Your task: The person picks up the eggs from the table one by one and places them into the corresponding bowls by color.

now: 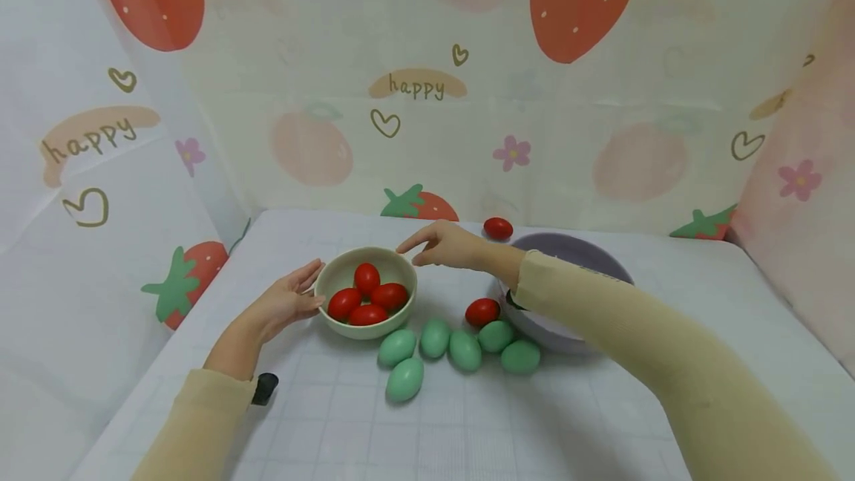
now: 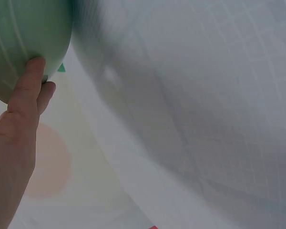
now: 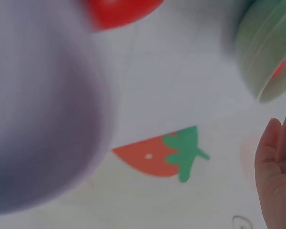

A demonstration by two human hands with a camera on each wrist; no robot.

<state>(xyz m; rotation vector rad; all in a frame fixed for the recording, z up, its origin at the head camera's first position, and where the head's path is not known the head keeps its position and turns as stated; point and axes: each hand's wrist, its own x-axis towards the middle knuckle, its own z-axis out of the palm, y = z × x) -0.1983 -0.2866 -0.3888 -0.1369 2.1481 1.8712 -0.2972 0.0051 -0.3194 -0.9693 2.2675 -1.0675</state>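
Note:
A pale green bowl with several red eggs in it stands left of centre. My left hand touches its left side, thumb at the rim. In the left wrist view, straight fingers rest against the bowl's outer wall. My right hand reaches across to the bowl's far right rim, index finger extended. Seen from the right wrist, that hand is beside the bowl, its fingers fairly straight; whether they touch it I cannot tell.
A purple bowl stands on the right, partly behind my right forearm. Several green eggs lie in front of the two bowls. One red egg sits beside the purple bowl, another red egg near the table's back edge.

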